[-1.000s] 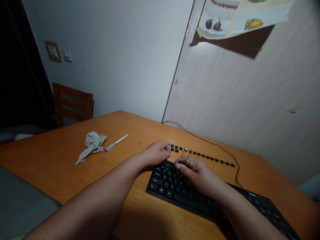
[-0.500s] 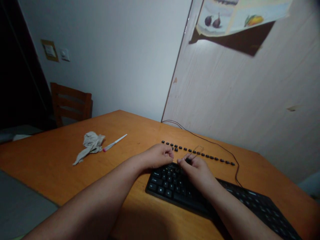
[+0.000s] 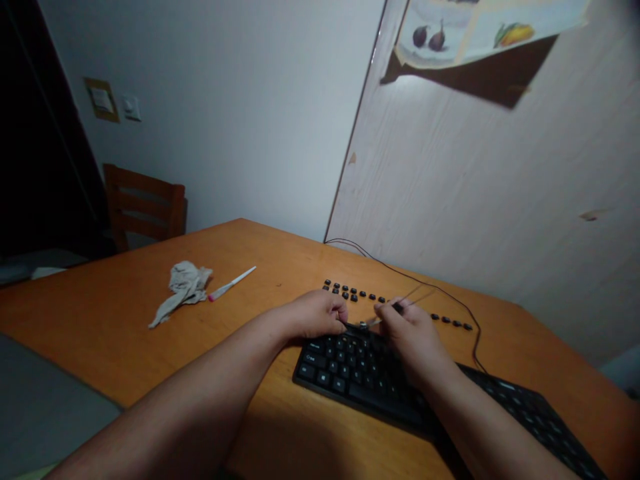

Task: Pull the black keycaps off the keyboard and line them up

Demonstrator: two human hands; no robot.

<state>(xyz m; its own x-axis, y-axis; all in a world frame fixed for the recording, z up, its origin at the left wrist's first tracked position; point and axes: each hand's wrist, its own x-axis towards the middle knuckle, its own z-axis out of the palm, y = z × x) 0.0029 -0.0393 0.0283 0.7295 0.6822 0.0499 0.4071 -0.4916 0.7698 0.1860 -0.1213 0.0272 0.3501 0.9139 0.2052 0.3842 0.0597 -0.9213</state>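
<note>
A black keyboard [image 3: 380, 400] lies on the wooden table, keys facing up, some gaps in its back rows. My left hand [image 3: 320, 313] has its fingers curled and rests against the keyboard's back left edge, seemingly gripping it. My right hand [image 3: 407, 327] is closed around a wire keycap puller [image 3: 399, 307] with a dark handle; its thin wires stick out behind the hand. At the puller's front end, just above the back rows, is a small black keycap [image 3: 363, 325]. Loose keycaps [image 3: 345, 289] stand in rows behind the keyboard, partly hidden by my hands.
To the left lie a crumpled grey cloth [image 3: 187, 283] and a white brush [image 3: 233, 283] with a pinkish end. A thin cable [image 3: 430, 283] runs along the table's back to the keyboard. Beyond the table are a wooden chair [image 3: 145, 203] and the wall [image 3: 240, 120].
My right hand has moved right and slightly up from the back rows, and a keycap now shows at the puller's end. My left hand has stayed in place.
</note>
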